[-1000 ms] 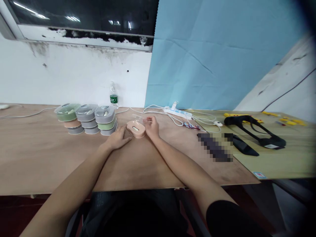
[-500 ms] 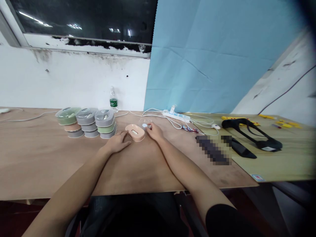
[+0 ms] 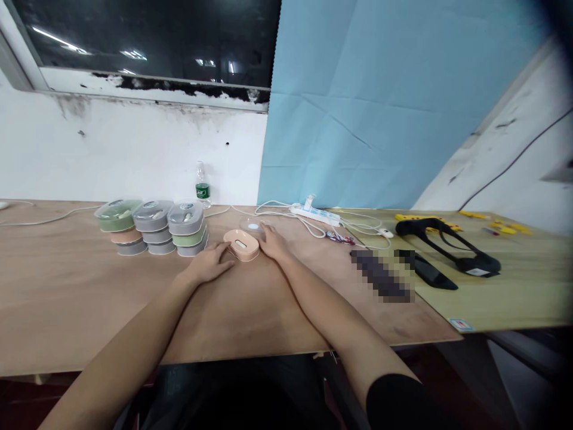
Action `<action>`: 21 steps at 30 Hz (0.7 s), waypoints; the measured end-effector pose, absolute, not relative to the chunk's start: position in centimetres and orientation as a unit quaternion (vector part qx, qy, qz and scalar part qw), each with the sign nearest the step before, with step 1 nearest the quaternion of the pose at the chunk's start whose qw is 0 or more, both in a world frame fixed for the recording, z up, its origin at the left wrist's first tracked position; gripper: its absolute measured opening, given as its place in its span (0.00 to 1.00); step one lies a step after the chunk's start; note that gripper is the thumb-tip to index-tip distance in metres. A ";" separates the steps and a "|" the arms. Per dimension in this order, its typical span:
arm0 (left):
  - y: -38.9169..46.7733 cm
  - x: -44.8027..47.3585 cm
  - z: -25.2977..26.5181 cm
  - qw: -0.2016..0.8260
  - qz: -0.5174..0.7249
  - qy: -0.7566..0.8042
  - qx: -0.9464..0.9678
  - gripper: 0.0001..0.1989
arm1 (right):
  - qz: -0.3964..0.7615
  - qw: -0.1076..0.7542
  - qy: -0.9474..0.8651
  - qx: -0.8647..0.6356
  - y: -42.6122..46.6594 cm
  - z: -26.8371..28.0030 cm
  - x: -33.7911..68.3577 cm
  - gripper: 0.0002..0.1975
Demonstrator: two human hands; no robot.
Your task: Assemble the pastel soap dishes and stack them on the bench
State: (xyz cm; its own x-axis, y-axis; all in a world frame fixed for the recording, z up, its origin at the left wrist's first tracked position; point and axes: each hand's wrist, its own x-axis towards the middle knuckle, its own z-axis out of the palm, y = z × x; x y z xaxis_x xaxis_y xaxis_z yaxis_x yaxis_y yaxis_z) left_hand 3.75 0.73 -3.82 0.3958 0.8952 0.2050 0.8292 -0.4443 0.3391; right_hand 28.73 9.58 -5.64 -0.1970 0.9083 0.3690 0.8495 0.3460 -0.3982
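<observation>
A peach oval box [image 3: 242,254] with a pale slot in its recessed top sits on the table between my hands. My left hand [image 3: 210,263] rests at its left side, fingertips against the rim and thumb spread apart. Just behind the box lies a clear lid [image 3: 246,223] with a round white label. At the right side of box and lid is my right hand [image 3: 273,243], its fingers reaching forward by the lid's edge. Whether those fingertips touch the lid is too small to tell.
Stacked oval boxes [image 3: 152,230] in green, peach and grey stand to the left. A water bottle [image 3: 202,190] is by the wall. To the right are a power strip [image 3: 316,214] with white cables, a small wrapped packet [image 3: 340,237] and a black strap headset [image 3: 474,263].
The clear lid has shifted left, lower behind the peach box. My right hand has come closer to the box's right side. My left hand stays beside the box; the view moved slightly.
</observation>
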 end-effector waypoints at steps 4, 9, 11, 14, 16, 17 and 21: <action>0.6 3.9 -3.7 0.096 0.183 0.524 0.826 0.35 | 0.034 0.259 -0.741 -0.619 9.8 -5.5 28.7 0.23; 0.5 3.9 -3.5 0.095 0.189 0.517 0.830 0.34 | 0.018 0.305 -0.760 -0.573 9.1 -5.3 28.8 0.21; 0.4 3.9 -3.5 0.095 0.189 0.520 0.828 0.34 | 0.007 0.313 -0.751 -0.581 9.0 -5.4 28.8 0.22; 0.3 4.0 -3.5 0.093 0.186 0.523 0.827 0.34 | -0.004 0.286 -0.742 -0.606 9.3 -5.5 28.9 0.22; 0.3 4.0 -3.6 0.088 0.186 0.525 0.826 0.34 | 0.002 0.260 -0.747 -0.612 9.6 -5.7 28.8 0.21; 0.3 4.0 -3.6 0.086 0.185 0.525 0.826 0.34 | 0.006 0.251 -0.753 -0.609 9.7 -5.8 28.8 0.21; 0.3 4.0 -3.7 0.080 0.184 0.525 0.827 0.34 | 0.001 0.263 -0.785 -0.561 9.8 -6.0 28.6 0.20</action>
State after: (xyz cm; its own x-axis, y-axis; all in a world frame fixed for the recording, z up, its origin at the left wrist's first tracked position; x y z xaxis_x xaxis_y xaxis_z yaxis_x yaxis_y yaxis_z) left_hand 4.03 0.34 -3.74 0.3804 0.8983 0.2199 0.8391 -0.4352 0.3264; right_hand 28.57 9.80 -6.01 -0.2319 0.8811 0.4122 0.8803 0.3704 -0.2965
